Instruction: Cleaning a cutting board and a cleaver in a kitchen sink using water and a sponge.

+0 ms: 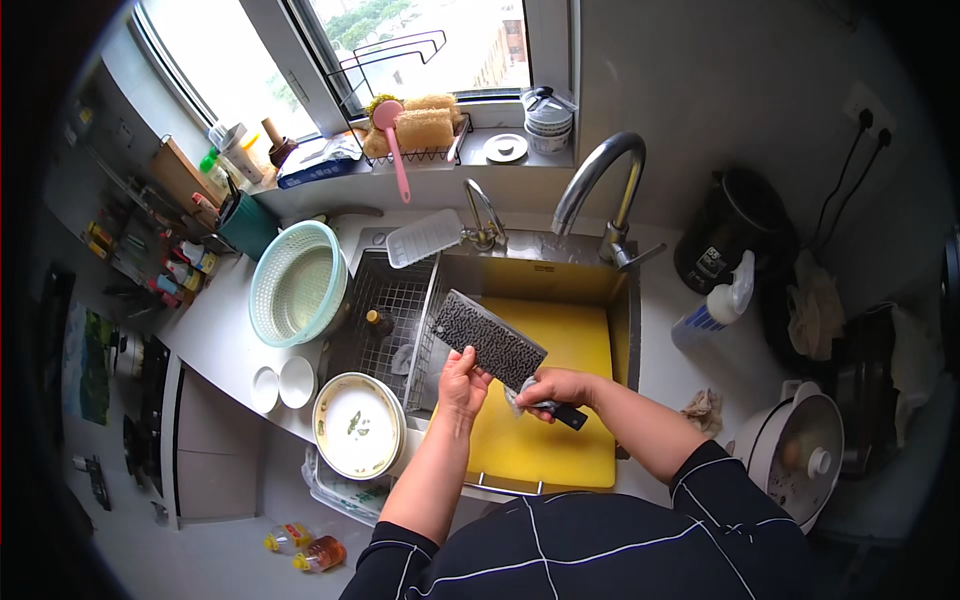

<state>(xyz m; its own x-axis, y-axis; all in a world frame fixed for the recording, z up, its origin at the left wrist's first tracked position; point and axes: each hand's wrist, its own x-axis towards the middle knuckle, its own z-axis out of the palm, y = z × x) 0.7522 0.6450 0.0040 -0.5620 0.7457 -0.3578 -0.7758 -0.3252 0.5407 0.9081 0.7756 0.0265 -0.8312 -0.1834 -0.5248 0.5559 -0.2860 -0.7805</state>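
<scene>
A cleaver (491,337) with a dark, mottled blade is held up above the sink, tilted. My left hand (461,382) pinches the lower edge of the blade near its middle, thumb on the near face. Around the base of the black handle (568,415) my right hand (556,390) is closed, with a pale crumpled cloth (517,397) showing between its fingers and the cleaver. Beneath both hands a yellow cutting board (570,450) lies across the sink basin (626,345).
A wire rack (375,277) with a small bottle (380,322) fills the sink's left side. Left of it stand a mint colander (300,285) and stacked plates (360,427). The tall faucet (619,217) arches behind; a spray bottle (712,300) and lidded pot (795,450) are at right.
</scene>
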